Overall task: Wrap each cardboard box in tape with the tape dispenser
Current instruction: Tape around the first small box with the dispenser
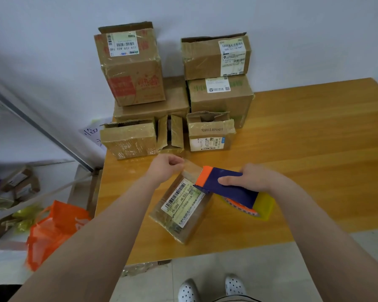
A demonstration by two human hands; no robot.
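Right now 1 small cardboard box (pixel 183 212) lies at an angle on the desk (pixel 314 149), label up. Its near corner is close to the desk's front edge. The left hand (pixel 165 165) hovers over the box's far end, its fingers (pixel 177 161) pinched together on the free end of the tape (pixel 191 171). The right hand (pixel 249 177) has its fingers clamped around the blue body of the tape dispenser (pixel 231 190), whose orange nose sits above the box's far right corner.

At the back left, 7 more boxes (pixel 220 97) crowd against the wall (pixel 52 29). 3 of them form a front row just beyond the left hand, with only a narrow strip of wood between. The narrow box (pixel 170 136) in the middle of that row stands with its flaps apart. Its inside is dark and I cannot tell what it holds. A broad stretch of desk runs right of the dispenser. An orange bag (pixel 55 225) sits on the floor to the left of the desk, its contents hidden.
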